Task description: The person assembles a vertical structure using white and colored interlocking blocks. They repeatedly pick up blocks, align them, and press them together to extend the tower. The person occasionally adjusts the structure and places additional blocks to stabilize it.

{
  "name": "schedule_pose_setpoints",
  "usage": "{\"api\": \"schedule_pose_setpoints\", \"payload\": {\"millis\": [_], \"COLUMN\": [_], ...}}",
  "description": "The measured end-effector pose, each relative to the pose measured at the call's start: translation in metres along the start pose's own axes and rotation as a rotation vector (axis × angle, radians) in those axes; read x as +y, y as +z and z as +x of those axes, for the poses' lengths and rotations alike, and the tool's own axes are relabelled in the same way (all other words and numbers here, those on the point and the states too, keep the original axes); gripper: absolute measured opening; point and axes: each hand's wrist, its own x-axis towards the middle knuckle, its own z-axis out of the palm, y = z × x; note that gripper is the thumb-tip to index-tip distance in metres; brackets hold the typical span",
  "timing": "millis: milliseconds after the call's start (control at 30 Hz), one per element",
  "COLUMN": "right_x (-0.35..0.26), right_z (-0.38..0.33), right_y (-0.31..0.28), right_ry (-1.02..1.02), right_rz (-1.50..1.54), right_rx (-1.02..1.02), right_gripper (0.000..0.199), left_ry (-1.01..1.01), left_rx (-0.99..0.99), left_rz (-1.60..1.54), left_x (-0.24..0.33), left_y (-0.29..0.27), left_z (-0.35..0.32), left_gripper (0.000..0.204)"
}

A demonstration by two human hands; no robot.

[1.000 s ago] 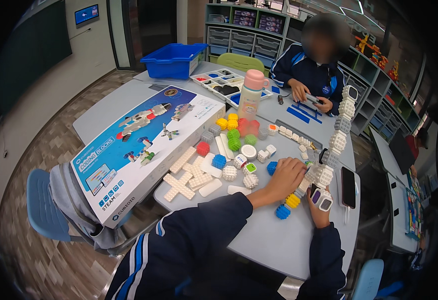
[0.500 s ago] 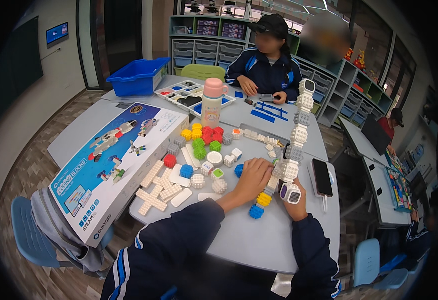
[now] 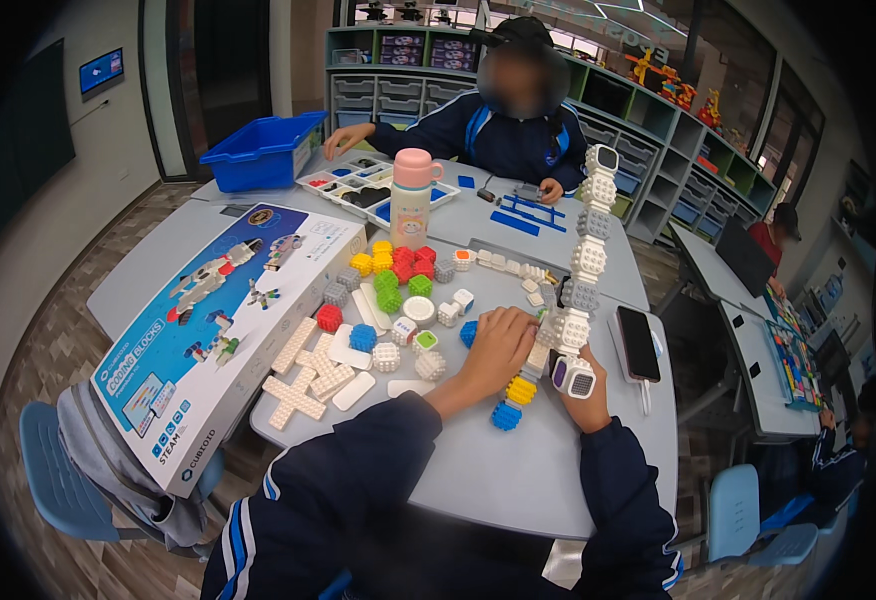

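A tall toy-block build (image 3: 587, 258) of knobbly white and grey cubes rises from the right half of the table. My left hand (image 3: 501, 350) is closed on the left side of its base, fingertips partly hidden against the blocks. My right hand (image 3: 588, 400) wraps the base from the right, below a white cube with a dark square face (image 3: 573, 377). A yellow block (image 3: 521, 390) and a blue block (image 3: 505, 415) stick out toward me between the hands. Another blue block (image 3: 469, 333) lies beside my left hand.
Loose blocks (image 3: 388, 292) and white plates (image 3: 295, 393) cover the table's left middle. A large box (image 3: 228, 330) lies at left, near a pink-capped bottle (image 3: 411, 205), parts tray (image 3: 308, 180) and blue bin (image 3: 263, 155). A phone (image 3: 638, 343) lies right. A person (image 3: 518, 135) sits opposite.
The person opposite has stretched an arm out to the left, toward the parts tray and bin. My hands stay on the block build; the whole view has shifted slightly.
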Motion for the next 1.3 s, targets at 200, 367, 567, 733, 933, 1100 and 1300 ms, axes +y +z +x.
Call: {"api": "schedule_pose_setpoints", "payload": {"millis": [200, 367, 567, 733, 933, 1100, 1300], "right_x": [-0.003, -0.007, -0.011, -0.012, -0.01, -0.009, -0.007], "right_z": [0.0, 0.0, 0.0, 0.001, 0.001, 0.001, 0.0], "right_y": [-0.002, -0.004, -0.008, -0.009, -0.009, -0.009, -0.006], "right_ry": [0.018, 0.0, 0.036, 0.019, 0.02, 0.02, 0.012], "right_rz": [0.017, -0.02, -0.001, -0.021, -0.027, -0.017, -0.007], "right_rx": [-0.021, -0.018, -0.046, -0.052, -0.056, -0.056, -0.044], "right_gripper": [0.048, 0.05, 0.045, 0.045, 0.045, 0.045, 0.045], "left_ry": [-0.004, -0.012, -0.007, 0.011, -0.005, 0.008, -0.017], "left_rx": [-0.028, -0.011, -0.057, -0.059, -0.08, -0.061, -0.073], "left_rz": [0.01, 0.05, 0.042, 0.032, 0.046, 0.034, 0.031], "left_x": [0.001, 0.003, 0.003, 0.003, 0.003, 0.003, 0.002], "left_y": [-0.001, 0.002, -0.001, -0.002, -0.003, -0.002, -0.001], "left_z": [0.0, -0.001, 0.0, 0.0, 0.0, 0.0, 0.0], "left_gripper": [0.017, 0.013, 0.018, 0.018, 0.018, 0.019, 0.017]}}
